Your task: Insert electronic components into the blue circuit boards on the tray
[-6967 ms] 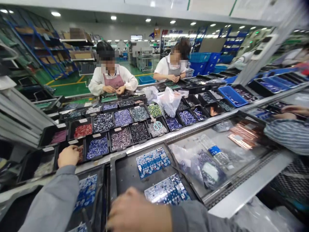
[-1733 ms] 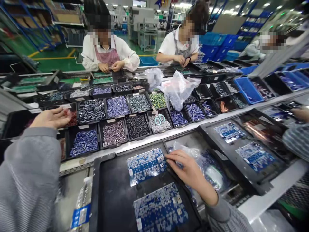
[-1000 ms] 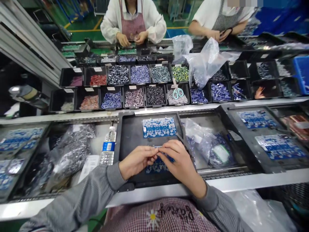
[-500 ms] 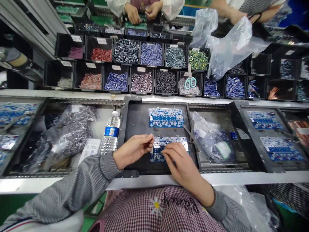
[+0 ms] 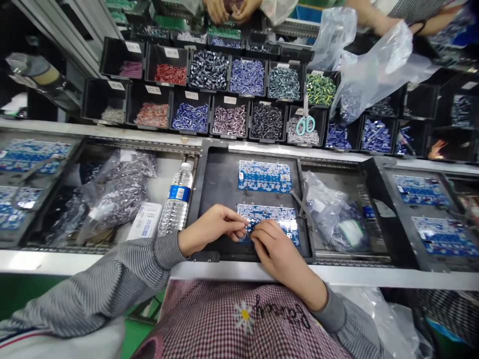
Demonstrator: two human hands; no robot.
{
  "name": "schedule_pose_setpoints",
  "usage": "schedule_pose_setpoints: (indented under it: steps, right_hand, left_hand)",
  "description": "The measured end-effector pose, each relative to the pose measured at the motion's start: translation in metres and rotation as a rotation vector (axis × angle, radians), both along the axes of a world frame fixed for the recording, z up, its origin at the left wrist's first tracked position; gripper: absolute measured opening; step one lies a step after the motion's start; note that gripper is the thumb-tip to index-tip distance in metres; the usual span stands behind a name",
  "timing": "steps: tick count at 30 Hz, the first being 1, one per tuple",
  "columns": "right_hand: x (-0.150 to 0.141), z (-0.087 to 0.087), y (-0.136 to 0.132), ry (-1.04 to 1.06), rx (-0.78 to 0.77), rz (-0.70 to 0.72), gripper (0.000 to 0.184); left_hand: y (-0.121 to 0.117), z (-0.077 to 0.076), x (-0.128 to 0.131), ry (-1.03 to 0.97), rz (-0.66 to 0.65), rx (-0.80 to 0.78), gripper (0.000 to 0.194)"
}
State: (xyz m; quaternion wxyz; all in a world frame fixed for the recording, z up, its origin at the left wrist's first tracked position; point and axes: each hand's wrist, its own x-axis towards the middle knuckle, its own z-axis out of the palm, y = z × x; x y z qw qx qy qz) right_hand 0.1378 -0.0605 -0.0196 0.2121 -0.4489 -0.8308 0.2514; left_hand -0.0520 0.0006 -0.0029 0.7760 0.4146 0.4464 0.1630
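Note:
Two blue circuit boards lie in a black tray [image 5: 220, 184]. My hands are over the nearer circuit board [image 5: 286, 224]; the farther circuit board [image 5: 265, 176] lies uncovered. My left hand [image 5: 220, 227] is pinched at the board's left part, fingertips together. Whatever it holds is too small to make out. Close beside it, my right hand [image 5: 275, 244] bends over the board with its fingers pressed together and pointing down. Its fingertips are partly hidden, and I cannot tell what they grip.
Black bins [image 5: 190, 117] of small components stand in rows behind the tray, with scissors [image 5: 306, 122] on one. A water bottle [image 5: 177, 199] stands left of the tray, and a bag of parts [image 5: 333, 212] lies right. Across the bench are another person's hands [image 5: 232, 10].
My left hand has come down and right to the nearer board, close to my right hand. My right hand stays over the board. The camera view has shifted slightly.

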Motion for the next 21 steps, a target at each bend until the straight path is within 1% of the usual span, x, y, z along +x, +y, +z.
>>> schedule_pose_setpoints:
  steps: [2, 6, 10, 12, 16, 21]
  right_hand:
    - [0.001, -0.002, -0.001, -0.001, 0.010, -0.001, 0.018]
    - [0.003, -0.004, -0.004, 0.055, 0.041, -0.016, 0.017]
    - [0.005, -0.006, -0.007, 0.131, 0.072, -0.106, 0.016]
    - [0.005, -0.007, -0.008, 0.131, 0.077, -0.120, 0.017]
    - [0.005, -0.007, -0.009, 0.140, 0.047, -0.093, 0.020]
    - [0.003, -0.006, -0.006, 0.191, 0.028, -0.120, 0.015]
  left_hand:
    - [-0.001, -0.003, 0.001, 0.022, -0.029, 0.020, 0.011]
    - [-0.003, -0.007, 0.004, 0.139, -0.103, 0.126, 0.013]
    - [-0.005, -0.006, 0.010, 0.162, -0.130, 0.154, 0.015]
    - [-0.005, -0.006, 0.013, 0.157, -0.133, 0.153, 0.016]
    - [-0.005, -0.006, 0.014, 0.158, -0.111, 0.155, 0.016]
    - [-0.006, -0.008, 0.011, 0.163, -0.071, 0.139, 0.013]
